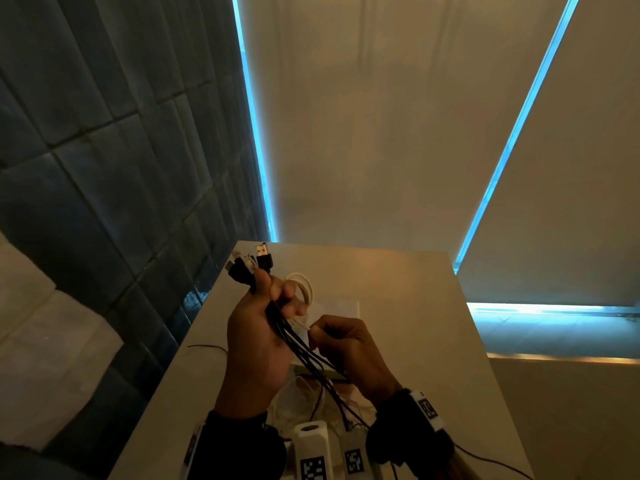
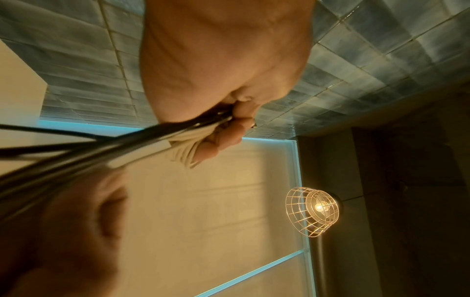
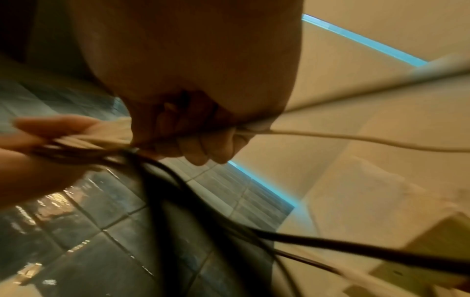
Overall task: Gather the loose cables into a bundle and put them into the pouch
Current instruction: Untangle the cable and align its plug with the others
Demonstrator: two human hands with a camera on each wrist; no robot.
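My left hand [image 1: 273,299] is raised above the table and grips a bundle of black and white cables [image 1: 294,341]. Their USB plugs [image 1: 247,265] stick up past my thumb, and a white cable loop [image 1: 303,285] curls out beside my fingers. My right hand [image 1: 320,332] pinches a white cable strand just right of the bundle. In the left wrist view, my curled fingers [image 2: 229,132] clamp the cables [image 2: 142,140]. The right wrist view shows my fingers [image 3: 203,148] holding the white cable [image 3: 343,138], with black cables [image 3: 198,201] hanging below. A pale translucent pouch [image 1: 298,396] lies under my hands, mostly hidden.
The white table [image 1: 415,323] ends close on the left at a blue tiled wall [image 1: 104,168]. A thin black wire [image 1: 207,347] lies near the table's left edge. White marker-tagged devices [image 1: 311,452] sit at the near edge. A wire-cage lamp [image 2: 312,213] glows.
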